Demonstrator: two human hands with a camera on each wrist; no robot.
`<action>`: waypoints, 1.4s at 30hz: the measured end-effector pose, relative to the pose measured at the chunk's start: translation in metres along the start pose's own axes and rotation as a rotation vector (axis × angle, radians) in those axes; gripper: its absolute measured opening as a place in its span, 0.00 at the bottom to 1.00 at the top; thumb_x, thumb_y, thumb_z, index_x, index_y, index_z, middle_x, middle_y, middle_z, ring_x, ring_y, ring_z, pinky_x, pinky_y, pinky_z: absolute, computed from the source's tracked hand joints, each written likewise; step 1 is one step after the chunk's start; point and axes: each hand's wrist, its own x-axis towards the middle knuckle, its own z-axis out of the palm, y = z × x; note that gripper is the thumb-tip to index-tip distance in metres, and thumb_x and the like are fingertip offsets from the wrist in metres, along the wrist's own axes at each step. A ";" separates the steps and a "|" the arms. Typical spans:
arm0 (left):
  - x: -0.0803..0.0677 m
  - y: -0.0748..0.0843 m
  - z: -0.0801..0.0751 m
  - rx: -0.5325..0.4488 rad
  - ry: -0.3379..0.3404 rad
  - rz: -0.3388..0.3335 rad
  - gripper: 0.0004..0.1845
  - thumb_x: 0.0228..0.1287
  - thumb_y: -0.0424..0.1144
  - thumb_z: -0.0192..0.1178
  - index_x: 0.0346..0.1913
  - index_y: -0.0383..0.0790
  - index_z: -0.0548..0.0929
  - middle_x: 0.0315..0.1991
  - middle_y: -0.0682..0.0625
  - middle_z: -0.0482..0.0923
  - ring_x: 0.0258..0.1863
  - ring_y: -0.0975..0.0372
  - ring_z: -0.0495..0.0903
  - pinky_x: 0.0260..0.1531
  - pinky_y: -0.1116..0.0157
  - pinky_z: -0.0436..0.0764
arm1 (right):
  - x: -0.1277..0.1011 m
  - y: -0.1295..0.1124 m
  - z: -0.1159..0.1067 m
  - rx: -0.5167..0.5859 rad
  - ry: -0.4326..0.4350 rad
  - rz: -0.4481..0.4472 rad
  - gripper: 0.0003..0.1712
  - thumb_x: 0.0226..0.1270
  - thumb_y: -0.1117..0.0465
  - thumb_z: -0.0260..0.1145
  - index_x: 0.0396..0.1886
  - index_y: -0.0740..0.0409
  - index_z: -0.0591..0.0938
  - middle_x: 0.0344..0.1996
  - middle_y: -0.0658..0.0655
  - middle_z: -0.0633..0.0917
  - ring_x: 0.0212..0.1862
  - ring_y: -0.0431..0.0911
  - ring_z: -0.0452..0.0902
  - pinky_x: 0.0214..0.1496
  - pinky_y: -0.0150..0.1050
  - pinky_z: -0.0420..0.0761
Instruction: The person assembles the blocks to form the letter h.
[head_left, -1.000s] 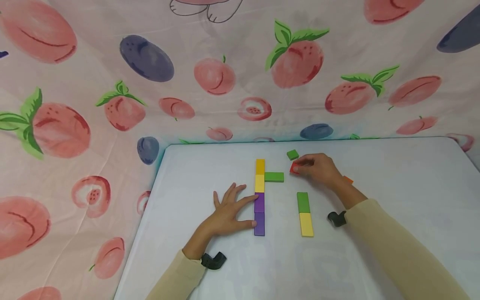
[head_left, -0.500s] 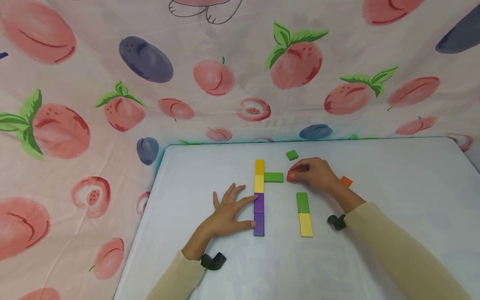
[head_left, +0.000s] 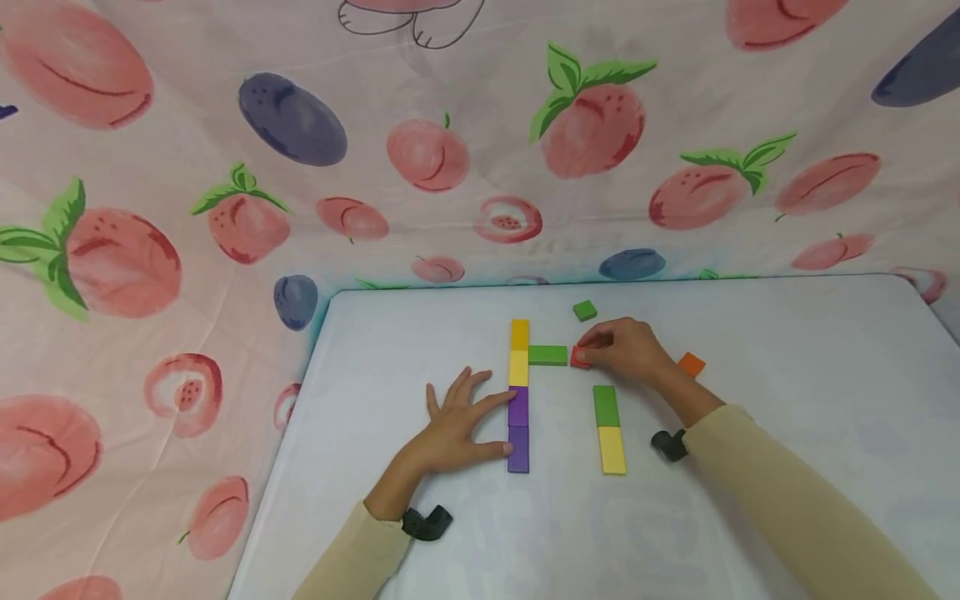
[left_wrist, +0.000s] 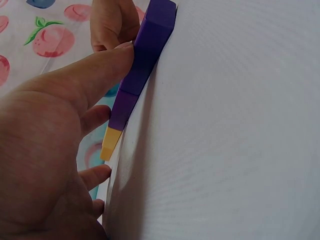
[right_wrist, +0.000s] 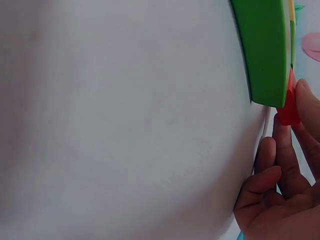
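Observation:
A column of flat blocks lies mid-table: orange-yellow [head_left: 520,333], yellow [head_left: 519,367], then two purple blocks [head_left: 518,406] [left_wrist: 150,45]. A green block [head_left: 547,355] juts right from the column. My right hand [head_left: 626,350] pinches a small red block [head_left: 580,358] [right_wrist: 288,107] and holds it at the green block's right end [right_wrist: 265,50]. My left hand [head_left: 457,425] lies flat on the table, its straight fingers [left_wrist: 95,75] touching the left side of the purple blocks.
A green block [head_left: 606,405] and a yellow block [head_left: 612,450] form a second short column to the right. A small green block [head_left: 584,311] lies behind the right hand, an orange one [head_left: 692,364] beside it. The white table [head_left: 787,350] is hemmed by fruit-print cloth [head_left: 225,208].
My right hand has carried the red block left and towards me, from near the small green block to the right end of the horizontal green block. The left hand has stayed put.

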 end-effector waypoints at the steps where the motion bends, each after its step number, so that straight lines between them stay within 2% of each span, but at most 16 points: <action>1: 0.000 0.000 0.000 0.000 0.001 0.001 0.41 0.59 0.67 0.66 0.76 0.70 0.65 0.83 0.52 0.45 0.84 0.50 0.31 0.66 0.27 0.20 | 0.000 0.000 0.000 -0.003 0.002 -0.003 0.13 0.65 0.52 0.74 0.46 0.51 0.90 0.39 0.51 0.90 0.47 0.49 0.80 0.49 0.42 0.78; 23: 0.000 -0.003 0.001 0.002 0.006 0.010 0.41 0.60 0.67 0.65 0.76 0.70 0.65 0.83 0.51 0.45 0.84 0.50 0.32 0.66 0.27 0.20 | 0.000 -0.001 0.003 -0.035 0.008 -0.030 0.12 0.67 0.52 0.72 0.46 0.51 0.91 0.43 0.54 0.89 0.47 0.49 0.77 0.47 0.41 0.76; 42: 0.001 -0.003 0.002 0.015 0.005 0.010 0.41 0.60 0.68 0.64 0.76 0.71 0.64 0.83 0.52 0.45 0.84 0.50 0.32 0.66 0.27 0.20 | 0.002 -0.002 0.006 -0.048 0.001 -0.022 0.13 0.67 0.53 0.73 0.46 0.54 0.91 0.42 0.56 0.88 0.45 0.50 0.76 0.45 0.40 0.75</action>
